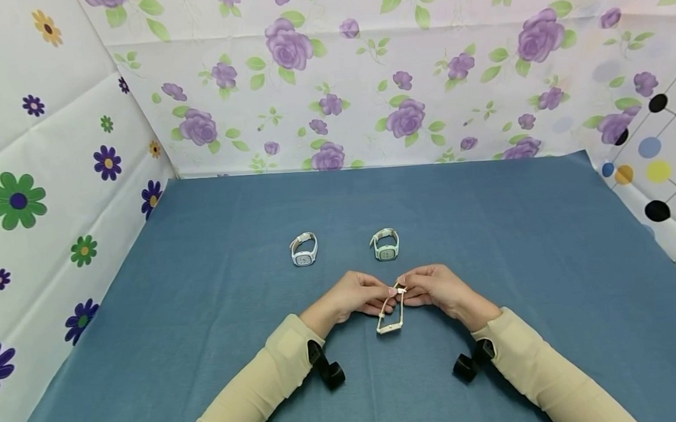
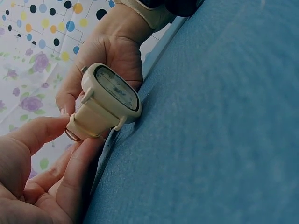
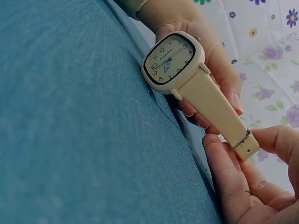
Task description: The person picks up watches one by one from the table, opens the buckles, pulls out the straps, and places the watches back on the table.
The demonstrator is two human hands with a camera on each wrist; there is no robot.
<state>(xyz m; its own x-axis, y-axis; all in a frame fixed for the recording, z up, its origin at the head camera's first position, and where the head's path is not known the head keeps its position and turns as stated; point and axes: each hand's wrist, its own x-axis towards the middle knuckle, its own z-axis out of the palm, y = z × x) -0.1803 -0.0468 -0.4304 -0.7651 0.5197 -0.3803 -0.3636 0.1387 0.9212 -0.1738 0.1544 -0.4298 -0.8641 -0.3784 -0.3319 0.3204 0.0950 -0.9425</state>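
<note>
A cream wristwatch (image 1: 390, 328) with a rounded square dial is held between both hands above the blue cloth. My left hand (image 1: 361, 294) pinches its strap near the buckle end between thumb and fingers. On the other side, my right hand (image 1: 438, 290) pinches the strap's end, where a strap hole shows in the right wrist view. The two strap parts meet at the hands, so the watch forms a closed loop in the head view. Its dial (image 3: 169, 59) with numerals faces the right wrist camera, and the case hangs toward me.
Behind the hands, a white watch (image 1: 304, 250) and a pale green watch (image 1: 385, 245) stand on the blue cloth (image 1: 209, 371), their straps looped. Black wrist camera mounts (image 1: 326, 368) jut from both sleeves. Flowered sheets (image 1: 319, 78) rise behind and at the sides.
</note>
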